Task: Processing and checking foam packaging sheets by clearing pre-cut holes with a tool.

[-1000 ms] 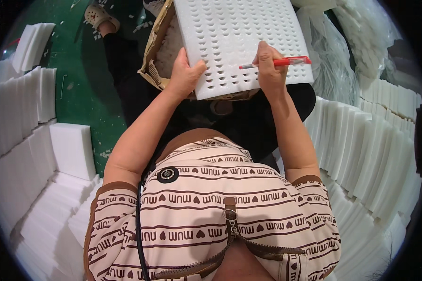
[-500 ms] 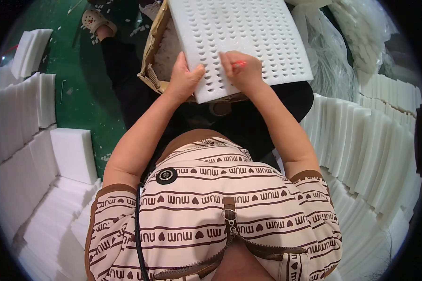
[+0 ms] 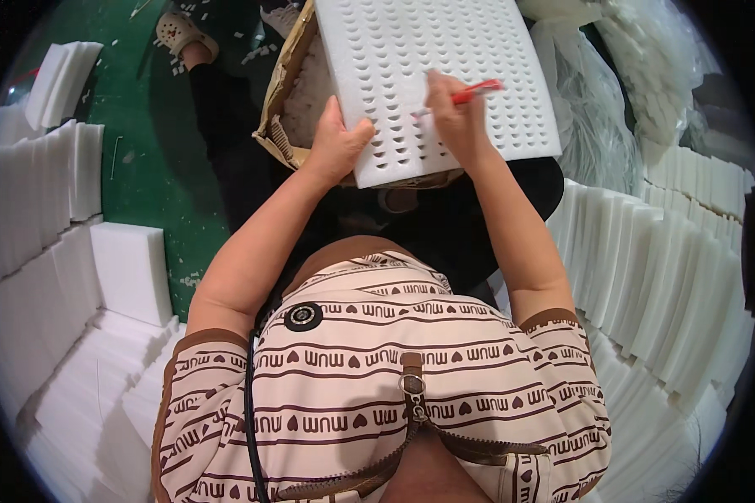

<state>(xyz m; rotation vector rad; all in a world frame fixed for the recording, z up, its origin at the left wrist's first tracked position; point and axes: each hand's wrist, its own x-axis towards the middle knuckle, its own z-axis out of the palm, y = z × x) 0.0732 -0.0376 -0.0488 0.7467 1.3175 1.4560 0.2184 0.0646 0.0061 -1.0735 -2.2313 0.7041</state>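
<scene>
Left hand [image 3: 341, 144]: grips white foam sheet [image 3: 440, 42] at eight o'clock.
Right hand [image 3: 460, 122]: clasps red pen [image 3: 483, 89]; I can't tell if its tip touches.
Cardboard box [image 3: 291, 67]: beneath, nine o'clock.

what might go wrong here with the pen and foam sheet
The red pen in the right hand might tear the perforated foam sheet. The sheet, steadied at its left edge by the left hand, could slide over the cardboard box. The right elbow might bump the foam stack beside it.
</scene>
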